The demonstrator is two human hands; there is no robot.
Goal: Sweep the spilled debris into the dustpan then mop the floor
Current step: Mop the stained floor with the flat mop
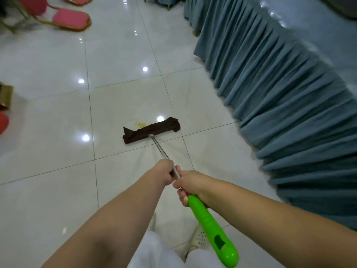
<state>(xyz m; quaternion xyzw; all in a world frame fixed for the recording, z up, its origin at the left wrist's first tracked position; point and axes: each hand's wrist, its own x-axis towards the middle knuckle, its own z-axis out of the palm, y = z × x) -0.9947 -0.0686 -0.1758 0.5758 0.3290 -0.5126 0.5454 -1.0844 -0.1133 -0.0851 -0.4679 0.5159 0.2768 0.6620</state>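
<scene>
A flat mop with a dark brown cloth head (151,130) lies on the glossy white tile floor (58,132). Its metal shaft (159,148) runs back to a bright green handle (212,233). My left hand (164,171) grips the metal shaft. Just behind it, my right hand (190,185) grips the shaft where the green handle begins. A small yellowish stain (139,123) sits on the tile at the far edge of the mop head. No dustpan is in view.
A table with a pleated blue-grey skirt (280,97) runs along the right side. Red-cushioned chairs with gold frames (71,19) stand at the far left. A brown box (5,96) and a red object (2,122) sit at the left edge.
</scene>
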